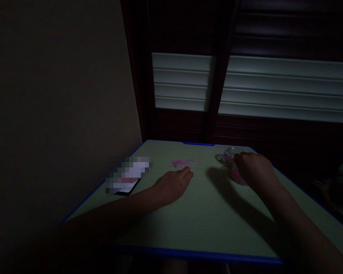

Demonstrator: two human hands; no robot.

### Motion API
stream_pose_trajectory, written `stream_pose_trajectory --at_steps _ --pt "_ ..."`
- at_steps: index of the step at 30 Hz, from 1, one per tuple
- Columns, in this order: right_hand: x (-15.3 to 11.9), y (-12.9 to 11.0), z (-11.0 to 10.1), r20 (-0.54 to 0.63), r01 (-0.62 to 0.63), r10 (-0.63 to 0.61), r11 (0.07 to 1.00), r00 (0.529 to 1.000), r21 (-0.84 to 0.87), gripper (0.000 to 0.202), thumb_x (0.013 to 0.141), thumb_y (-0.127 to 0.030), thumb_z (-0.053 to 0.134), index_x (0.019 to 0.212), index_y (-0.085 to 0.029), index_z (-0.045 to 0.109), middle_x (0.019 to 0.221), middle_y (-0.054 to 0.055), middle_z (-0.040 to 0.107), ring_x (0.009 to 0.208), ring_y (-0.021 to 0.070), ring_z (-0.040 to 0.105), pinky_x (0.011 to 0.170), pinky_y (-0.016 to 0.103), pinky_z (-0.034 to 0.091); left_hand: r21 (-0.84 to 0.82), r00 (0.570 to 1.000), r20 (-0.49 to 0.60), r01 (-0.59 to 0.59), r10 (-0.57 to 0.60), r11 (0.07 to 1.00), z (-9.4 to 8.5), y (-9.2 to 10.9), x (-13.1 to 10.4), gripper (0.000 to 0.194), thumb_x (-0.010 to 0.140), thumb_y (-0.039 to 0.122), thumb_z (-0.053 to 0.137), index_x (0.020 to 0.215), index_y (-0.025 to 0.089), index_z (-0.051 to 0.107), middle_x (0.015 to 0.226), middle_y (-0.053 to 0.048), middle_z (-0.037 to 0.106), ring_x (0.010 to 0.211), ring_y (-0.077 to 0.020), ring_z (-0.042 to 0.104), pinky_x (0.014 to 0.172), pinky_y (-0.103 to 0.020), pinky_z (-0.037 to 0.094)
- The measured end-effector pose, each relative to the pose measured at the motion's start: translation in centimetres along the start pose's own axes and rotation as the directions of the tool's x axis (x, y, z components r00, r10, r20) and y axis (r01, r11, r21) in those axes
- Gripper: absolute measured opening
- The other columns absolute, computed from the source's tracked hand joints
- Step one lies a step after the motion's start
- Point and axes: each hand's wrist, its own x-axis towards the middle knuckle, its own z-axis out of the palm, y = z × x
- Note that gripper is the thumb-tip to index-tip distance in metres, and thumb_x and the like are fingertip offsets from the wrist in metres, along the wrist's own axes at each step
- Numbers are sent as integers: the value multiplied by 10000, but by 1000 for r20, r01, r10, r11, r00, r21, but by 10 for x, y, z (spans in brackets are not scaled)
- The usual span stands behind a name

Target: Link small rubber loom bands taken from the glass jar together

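A loose pile of small, thin pink and purple pieces [183, 163] lies on the table, too small and dim to name exactly. My left hand [175, 183] rests just in front of it, fingers curled and pressed together; whatever they may hold is hidden. On the right, my right hand [254, 167] is closed in a pinch above a clear container with pink contents [239, 177], covering part of it. Behind that stands a clear cup [228, 155] with small multicoloured pieces in it. What my right fingers pinch, if anything, cannot be made out.
The pale tabletop [194, 220] has a blue edge. A phone-like slab [127, 190], partly blurred out, lies at its left. A plain wall [63, 95] stands on the left, and dark wood with pale slats [183, 82] is behind. The light is dim.
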Motion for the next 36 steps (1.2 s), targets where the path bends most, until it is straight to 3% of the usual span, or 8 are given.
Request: stream_pose_trajectory --at_steps 5,12,29,33,36 --pt "0 6 2 103 -150 153 988 983 -34 234 760 -139 407 785 -134 640 790 145 650 731 251 617 605 317 397 11 1000 15 1 -1 1000 -1 0 -1 189 881 141 279 962 143 450 939 -72 489 660 -130 521 524 -248 429" --pt "-1 10 5 87 -213 216 976 972 -48 243 752 -127 406 800 -148 644 785 136 654 739 259 623 615 333 397 0 1000 13 -13 13 1000 -1 -1 -1 170 875 133 294 946 148 449 936 -72 490 676 -134 522 543 -255 439" --pt "-2 8 1 73 -215 217 976 973 -41 235 761 -124 414 820 -135 642 793 156 645 754 223 612 632 298 390 -13 1000 4 -18 18 1000 -1 -1 -1 160 876 145 305 934 146 454 916 -66 490 673 -134 530 544 -259 442" --pt "-2 5 -2 -11 -139 139 990 990 -25 233 771 -135 401 799 -144 632 800 137 639 736 216 602 606 288 374 -3 1000 -3 -5 5 1000 -1 -2 0 161 879 155 301 931 155 453 913 -57 495 659 -132 529 526 -256 433" --pt "-1 -4 0 -57 -15 17 1000 998 26 197 768 -172 428 807 -158 621 804 110 635 697 205 592 567 275 353 -18 1000 -5 13 -13 1000 -1 -3 0 177 880 156 289 925 151 460 905 -60 496 646 -128 524 522 -254 428"
